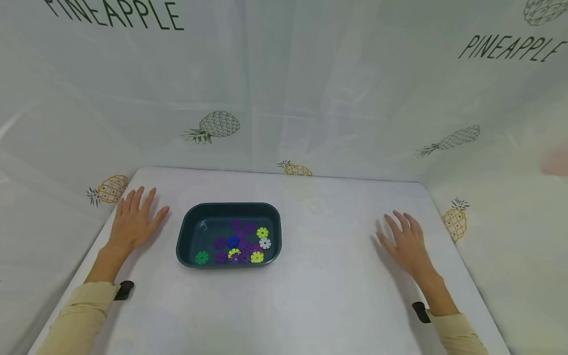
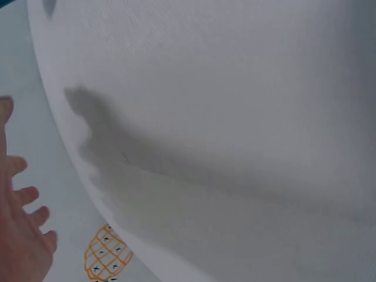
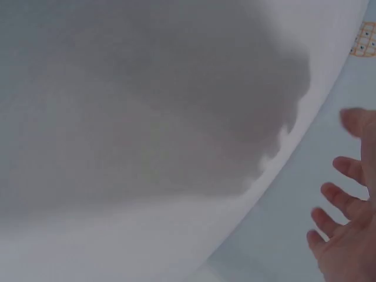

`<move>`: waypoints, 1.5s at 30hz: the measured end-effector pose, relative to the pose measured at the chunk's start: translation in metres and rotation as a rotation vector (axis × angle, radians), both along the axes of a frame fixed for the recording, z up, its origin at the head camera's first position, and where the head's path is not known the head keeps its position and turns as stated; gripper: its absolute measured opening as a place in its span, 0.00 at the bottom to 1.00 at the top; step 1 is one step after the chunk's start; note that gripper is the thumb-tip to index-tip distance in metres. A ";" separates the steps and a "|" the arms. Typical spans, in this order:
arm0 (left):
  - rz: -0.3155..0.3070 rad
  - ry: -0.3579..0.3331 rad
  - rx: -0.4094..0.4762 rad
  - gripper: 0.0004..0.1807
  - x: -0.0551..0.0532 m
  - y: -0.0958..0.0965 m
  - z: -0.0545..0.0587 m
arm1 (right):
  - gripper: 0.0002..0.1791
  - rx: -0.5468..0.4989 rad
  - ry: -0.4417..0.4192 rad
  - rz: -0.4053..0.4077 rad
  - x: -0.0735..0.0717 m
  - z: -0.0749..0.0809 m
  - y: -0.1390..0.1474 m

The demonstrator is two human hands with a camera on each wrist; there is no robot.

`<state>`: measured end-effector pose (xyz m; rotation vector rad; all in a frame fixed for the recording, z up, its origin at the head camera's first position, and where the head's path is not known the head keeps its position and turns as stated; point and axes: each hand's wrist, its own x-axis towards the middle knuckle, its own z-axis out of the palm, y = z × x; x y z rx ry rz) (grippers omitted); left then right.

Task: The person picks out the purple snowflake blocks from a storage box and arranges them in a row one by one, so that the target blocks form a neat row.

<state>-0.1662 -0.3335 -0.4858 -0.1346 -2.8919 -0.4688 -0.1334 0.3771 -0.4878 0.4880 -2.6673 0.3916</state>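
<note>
In the head view a dark teal tray (image 1: 188, 236) stands on the white table, left of centre. Inside it lie several small notched plastic discs: mostly purple, with a blue disc (image 1: 232, 241), a green disc (image 1: 201, 258), a white disc (image 1: 265, 243) and a few yellow ones (image 1: 257, 257). My left hand (image 1: 130, 224) is spread to the left of the tray, holding nothing. Far to the tray's right, my right hand (image 1: 408, 244) has its fingers loosely extended and holds nothing. Both wrist views show bare fingers and the hands' shadows on the white surface.
The white table (image 1: 319, 296) reaches back to a pale curtain (image 1: 355, 98) printed with pineapples and lettering, which also surrounds both sides. A black wrist strap piece (image 1: 124, 290) sits at the left cuff, and another black piece (image 1: 420, 312) at the right cuff.
</note>
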 end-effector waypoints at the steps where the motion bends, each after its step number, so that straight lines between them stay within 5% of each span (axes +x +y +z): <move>1: 0.010 0.024 0.015 0.40 0.000 0.002 0.001 | 0.29 -0.008 0.053 0.024 -0.002 0.000 -0.001; 5: 0.054 0.113 0.093 0.30 0.000 0.010 0.005 | 0.22 -0.047 0.186 0.091 -0.008 0.001 -0.009; 8: 0.077 0.119 0.163 0.27 0.002 0.016 0.009 | 0.20 -0.078 0.216 0.121 -0.012 0.005 -0.015; 13: 0.083 0.075 0.289 0.28 0.005 0.028 0.015 | 0.18 -0.099 0.208 0.143 -0.017 0.011 -0.028; 20: 0.031 0.128 0.399 0.22 0.011 0.046 0.018 | 0.16 -0.119 0.176 0.155 -0.021 0.016 -0.049; 38: -0.066 -0.022 0.492 0.22 0.031 0.072 0.019 | 0.17 -0.178 0.085 0.193 -0.023 0.035 -0.109; 45: -0.146 -0.074 0.627 0.21 0.033 0.071 0.017 | 0.17 -0.188 0.075 0.247 -0.027 0.040 -0.130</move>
